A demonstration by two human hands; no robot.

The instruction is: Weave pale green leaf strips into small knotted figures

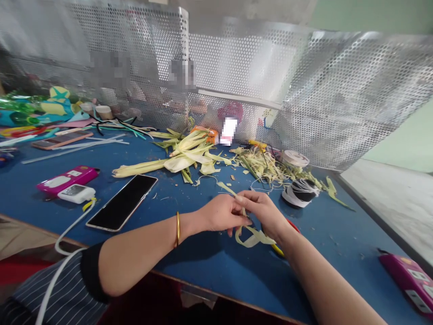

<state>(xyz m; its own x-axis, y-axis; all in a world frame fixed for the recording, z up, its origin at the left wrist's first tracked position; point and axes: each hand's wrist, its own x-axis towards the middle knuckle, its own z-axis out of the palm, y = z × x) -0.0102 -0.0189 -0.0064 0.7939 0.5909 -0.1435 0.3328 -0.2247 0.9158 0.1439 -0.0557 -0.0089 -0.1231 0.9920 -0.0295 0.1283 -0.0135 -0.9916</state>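
Note:
My left hand [219, 213] and my right hand [263, 211] meet above the blue table, fingers closed on one pale corn husk strip [252, 238]. One end of the strip sticks up beyond my fingers, and the rest curls down below them in a loop. Partly behind my right wrist lies a tool with red and yellow handles [278, 249]; its kind is hidden. Beyond my hands lie corn husks [189, 155] and a heap of shredded husk [260, 164]. To the right stands a black spool wound with white cord [300, 193].
On the left are a black-screened phone [123, 203], a magenta power strip [69, 179] and a white charger [77, 193] with its cable. Another power strip [407, 280] lies at right. A lit phone [228, 131] leans against the perforated metal screen [237, 58] at the back.

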